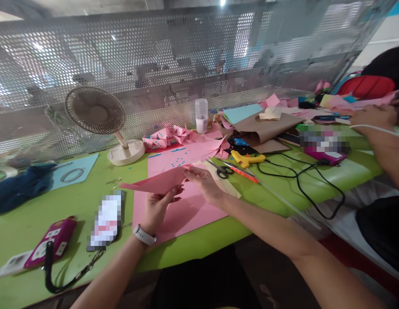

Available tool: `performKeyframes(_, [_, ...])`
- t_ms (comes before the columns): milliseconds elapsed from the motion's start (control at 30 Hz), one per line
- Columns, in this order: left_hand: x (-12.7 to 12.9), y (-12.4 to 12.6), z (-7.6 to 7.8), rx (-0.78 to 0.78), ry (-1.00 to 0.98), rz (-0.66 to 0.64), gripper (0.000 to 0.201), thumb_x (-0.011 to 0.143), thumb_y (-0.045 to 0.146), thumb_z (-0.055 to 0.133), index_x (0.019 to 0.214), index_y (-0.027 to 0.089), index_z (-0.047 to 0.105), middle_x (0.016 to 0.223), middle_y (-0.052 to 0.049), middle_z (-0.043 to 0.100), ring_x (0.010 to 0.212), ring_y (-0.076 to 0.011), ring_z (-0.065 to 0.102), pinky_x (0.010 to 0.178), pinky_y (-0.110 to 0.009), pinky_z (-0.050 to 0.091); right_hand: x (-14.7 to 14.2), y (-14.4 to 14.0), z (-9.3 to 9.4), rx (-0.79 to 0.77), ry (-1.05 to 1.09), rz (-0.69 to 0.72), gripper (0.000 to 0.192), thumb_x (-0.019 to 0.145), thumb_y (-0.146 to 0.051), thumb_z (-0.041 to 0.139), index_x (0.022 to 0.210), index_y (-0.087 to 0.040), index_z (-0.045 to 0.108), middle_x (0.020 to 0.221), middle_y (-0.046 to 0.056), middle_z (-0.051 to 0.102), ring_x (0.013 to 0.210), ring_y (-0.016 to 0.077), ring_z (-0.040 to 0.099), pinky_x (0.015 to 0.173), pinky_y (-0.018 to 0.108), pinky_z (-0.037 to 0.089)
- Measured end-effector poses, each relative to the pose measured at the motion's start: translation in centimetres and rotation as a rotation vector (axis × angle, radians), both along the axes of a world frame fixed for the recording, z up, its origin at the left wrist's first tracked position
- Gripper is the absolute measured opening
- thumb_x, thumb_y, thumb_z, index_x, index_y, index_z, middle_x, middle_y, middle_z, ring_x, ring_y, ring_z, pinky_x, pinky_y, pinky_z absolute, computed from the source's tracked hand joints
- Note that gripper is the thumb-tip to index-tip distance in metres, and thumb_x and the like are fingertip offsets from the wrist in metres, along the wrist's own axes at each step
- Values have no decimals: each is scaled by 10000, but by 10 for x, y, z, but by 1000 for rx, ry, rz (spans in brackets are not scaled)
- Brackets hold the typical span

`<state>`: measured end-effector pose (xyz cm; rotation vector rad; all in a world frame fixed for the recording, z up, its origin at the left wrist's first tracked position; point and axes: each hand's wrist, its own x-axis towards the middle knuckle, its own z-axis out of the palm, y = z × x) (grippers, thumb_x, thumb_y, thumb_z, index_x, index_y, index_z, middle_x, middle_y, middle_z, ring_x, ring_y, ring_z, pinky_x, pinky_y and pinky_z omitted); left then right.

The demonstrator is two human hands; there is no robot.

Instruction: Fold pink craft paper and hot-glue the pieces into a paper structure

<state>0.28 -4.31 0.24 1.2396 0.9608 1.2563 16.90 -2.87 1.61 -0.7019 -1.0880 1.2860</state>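
Observation:
A folded piece of pink paper (157, 181) is held up between both my hands over the table. My left hand (159, 206), with a white watch band at its wrist, pinches the paper's lower right part between thumb and fingers. My right hand (201, 180) grips its right corner. Beneath lies a larger pink sheet (186, 216), flat on the green table (199, 251). Small blue dots (179, 162) and thin blue strips are on the pink paper behind my hands. Black-handled scissors (223, 171) and an orange cutter (246, 173) lie just right of my right hand.
Nearby stand a fan (125, 152), folded pink paper pieces (167, 136) and a clear bottle (201, 116). A yellow glue gun (246, 159) with a black cord (296, 175) lies right. A phone (106, 221) and magenta case (53, 242) lie left. Another person's hands (373, 118) work far right.

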Motion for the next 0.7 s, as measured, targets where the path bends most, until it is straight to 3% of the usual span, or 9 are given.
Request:
performKeyframes(167, [2, -1, 1, 6, -10, 9, 338, 666, 372, 833, 896, 136, 756, 882, -113, 769, 842, -263, 738, 670, -322, 620, 0, 1, 2, -9, 8, -20, 265, 655, -429, 803, 665, -196, 675, 671, -29, 565, 691, 122, 467, 722, 292, 373])
performKeyframes(400, [5, -4, 6, 3, 6, 20, 362, 645, 406, 842, 870, 137, 754, 883, -117, 768, 827, -273, 740, 668, -335, 620, 1, -3, 7, 10, 15, -6, 352, 706, -530, 739, 647, -192, 661, 655, -24, 541, 702, 130, 462, 742, 304, 378])
performKeyframes(700, [5, -6, 8, -5, 41, 8, 377, 660, 424, 827, 892, 136, 751, 933, -130, 764, 851, -282, 738, 690, -351, 620, 1, 2, 0, 14, 96, 8, 292, 744, -496, 731, 777, -206, 726, 751, -5, 626, 745, 132, 516, 766, 293, 408])
